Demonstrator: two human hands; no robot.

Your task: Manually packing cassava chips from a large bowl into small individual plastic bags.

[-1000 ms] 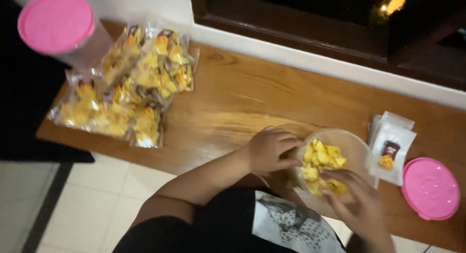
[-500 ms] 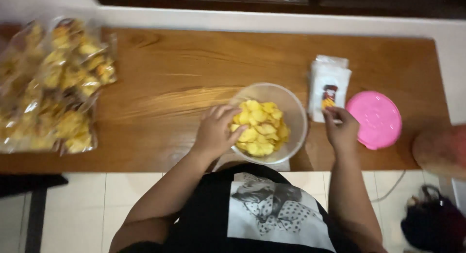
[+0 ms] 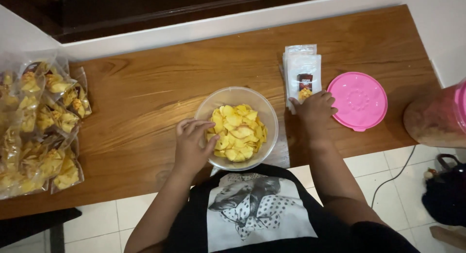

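At the near edge of the wooden bench (image 3: 145, 112), dead centre of the view, a clear plastic bowl (image 3: 266, 116) is sitting about half full of yellow chips (image 3: 238, 132). The left hand (image 3: 191, 146) is resting at the bowl's 9 o'clock rim, fingers (image 3: 209, 142) curled loosely and dipping onto the chips; can't tell whether it's actually pinching any. The right hand (image 3: 315, 109) is lying at the bowl's 3 o'clock, palm down, fingers spread flat on the bottom edge of a stack of empty white pouches (image 3: 302, 68), pressing on them, not gripping.

Just right of that stack, at its 3 o'clock, a round pink lid (image 3: 358, 100) is lying flat on the bench, apart from any container. Further right, at the frame edge, a blurred jar w/ pink top (image 3: 439, 116) is showing, too close to read properly.

Far left, around 9 o'clock, a heap of filled clear chip bags (image 3: 43, 126) is piling up, well apart from the bowl.

Progress, judged from the layout: plenty of bags already filled & set aside, so the packing looks well under way. Still left: a good amount of chips in the bowl and several unfilled pouches in the stack. No pouch is open or in hand at the moment, so the current bag isn't started yet.
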